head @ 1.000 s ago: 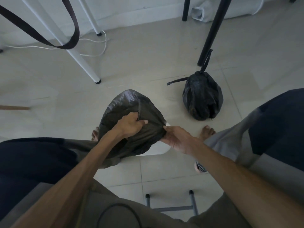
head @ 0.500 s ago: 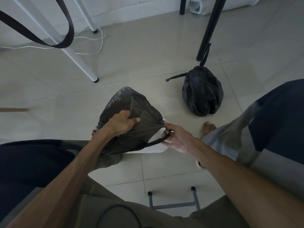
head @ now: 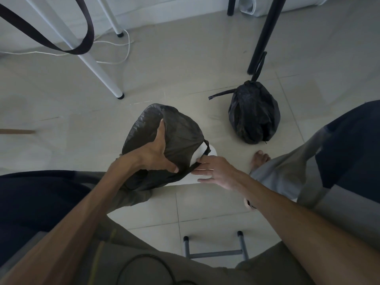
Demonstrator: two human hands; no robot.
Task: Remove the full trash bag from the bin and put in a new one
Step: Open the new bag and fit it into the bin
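Observation:
A new black trash bag (head: 181, 132) bulges, puffed with air, over a small white bin (head: 205, 181) on the tiled floor between my knees. My left hand (head: 158, 155) lies spread across the bag's near side and presses on it, thumb low and a finger reaching up. My right hand (head: 213, 171) touches the bag's edge at the bin's right rim with straight fingers. Part of the white rim shows bare beside the bag's dark hem. The full black trash bag (head: 255, 116), tied at the top, stands on the floor to the right.
A white table leg (head: 96, 64) and a white cable (head: 123, 48) lie at the back left, and a black leg (head: 265, 33) stands behind the full bag. A dark strap (head: 61, 46) hangs at top left. Grey stool bars (head: 216, 254) are below, and a bare foot (head: 260, 159) is beside the bin.
My left hand let go of the bunched bag and spread flat over it. The right hand slid down to the bin's rim with the bag's edge, which now sits lower over the bin.

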